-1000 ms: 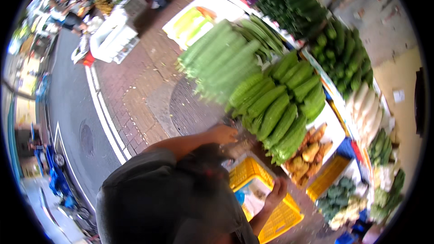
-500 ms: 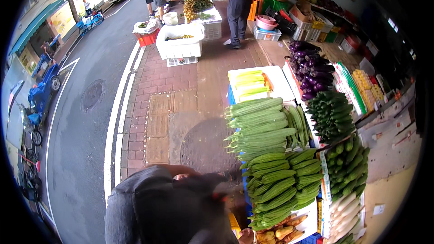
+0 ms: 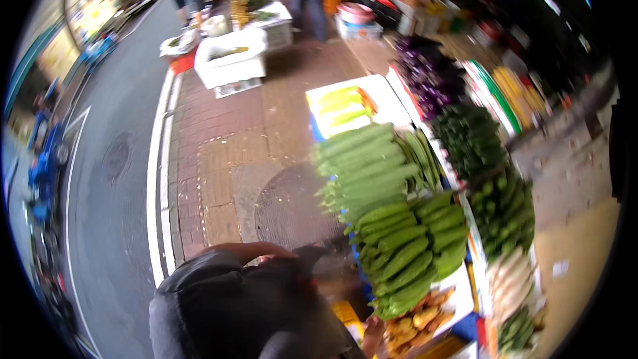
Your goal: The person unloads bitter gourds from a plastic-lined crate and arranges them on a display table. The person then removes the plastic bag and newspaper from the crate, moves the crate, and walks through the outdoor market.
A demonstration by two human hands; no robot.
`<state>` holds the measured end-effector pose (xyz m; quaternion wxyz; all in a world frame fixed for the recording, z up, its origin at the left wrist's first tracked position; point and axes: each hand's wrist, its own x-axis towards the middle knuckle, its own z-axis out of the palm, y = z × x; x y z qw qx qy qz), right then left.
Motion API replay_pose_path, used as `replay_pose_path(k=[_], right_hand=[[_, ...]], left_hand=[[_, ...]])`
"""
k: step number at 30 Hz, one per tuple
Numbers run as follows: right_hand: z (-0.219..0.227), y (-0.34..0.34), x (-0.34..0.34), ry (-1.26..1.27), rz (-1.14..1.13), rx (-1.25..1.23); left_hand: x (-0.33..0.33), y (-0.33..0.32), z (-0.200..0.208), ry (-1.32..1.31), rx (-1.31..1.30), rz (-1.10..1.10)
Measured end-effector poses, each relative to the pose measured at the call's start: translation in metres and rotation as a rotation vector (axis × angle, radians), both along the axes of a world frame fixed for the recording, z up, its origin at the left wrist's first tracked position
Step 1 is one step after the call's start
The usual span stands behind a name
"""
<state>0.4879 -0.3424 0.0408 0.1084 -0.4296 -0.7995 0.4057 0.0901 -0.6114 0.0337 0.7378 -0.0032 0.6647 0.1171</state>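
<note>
My left forearm crosses in front of my dark grey shirt. The fingers of that hand are lost in the blurred shadow, so whether they hold anything is hidden. Low in the picture, my right hand is partly visible and smeared by motion. It is nearest to the brownish-yellow, knobbly vegetables at the near end of the stall. A yellow object shows beside it, too blurred to name. Just beyond lie stacked bitter gourds, then long ridged light-green gourds.
To the right are eggplants, dark green cucumbers and white radishes. A white tray holds pale yellow-green produce. Ahead on the brick pavement stands a white tub; people are beyond it. A road runs along the left.
The view has swung, so the stall and street sit further left and higher, with more blur. My right hand shows more beside the brownish-yellow vegetables.
</note>
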Motion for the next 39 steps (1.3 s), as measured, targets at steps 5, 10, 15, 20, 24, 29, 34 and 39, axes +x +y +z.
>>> replay_pose_path(k=[5,10,15,20,24,29,34,39], right_hand=[[0.025,-0.023,-0.027,-0.011,-0.233,-0.097],[0.022,-0.092,0.016,0.137,-0.760,-0.124],[0.009,-0.177,0.043,0.079,-1.245,-0.257],[-0.008,-0.226,0.061,0.248,-1.608,-0.342],[-0.069,-0.228,0.096,0.428,-1.660,-0.554],[-0.183,-0.162,0.119,0.663,-1.785,-0.547],[-0.334,-0.113,0.155,0.368,-1.637,-0.230],[-0.377,-0.024,0.156,0.325,-1.943,-0.498]], left_hand=[[-0.023,-0.007,-0.040,0.200,0.015,-0.148],[-0.028,0.104,0.032,0.458,0.484,-0.780],[0.023,0.188,0.046,0.306,0.619,-1.011],[0.140,0.235,0.057,0.208,0.912,-0.907],[0.210,0.239,0.030,0.144,0.966,-0.785],[0.252,0.252,-0.029,0.337,1.220,-1.011],[0.280,0.251,-0.029,0.173,1.075,-1.031],[0.272,0.250,-0.031,0.243,1.053,-1.020]])
